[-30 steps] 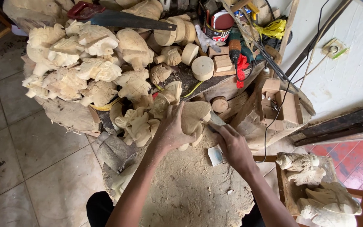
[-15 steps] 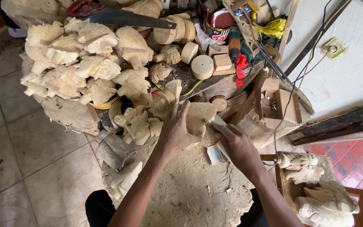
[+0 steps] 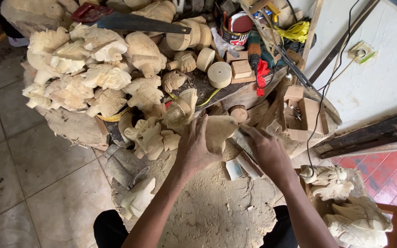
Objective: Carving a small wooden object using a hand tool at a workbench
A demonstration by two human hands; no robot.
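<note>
Left hand (image 3: 197, 148) is wrapped round a pale wood block (image 3: 220, 131), fingers curled over its near face, pinning it on the surface (image 3: 217, 216), which is thick w/ sawdust. Right hand (image 3: 266, 151) is closed round a thin tool, prob. a chisel (image 3: 243, 136); only a short bit shows and its tip meets the block's right edge, at approx 3 o'clock of it.

Vs. a sec ago: the right hand has slid up & in toward the block, and the left grip has shifted a little higher on it. So I'd judge the cutting is under way on that right edge, block held steady, not being turned.

Around them: a heap of rough-carved figures (image 3: 102, 78) at 10 o'clock, a handsaw (image 3: 129, 22) across the top at 11, round wood discs (image 3: 219, 74) at 12. Cardboard box (image 3: 299, 112) at 2 o'clock. More carved pieces (image 3: 345, 202) on a chair at 4. A mallet (image 3: 124, 161) lies at 8 o'clock, just beside the left forearm.
</note>
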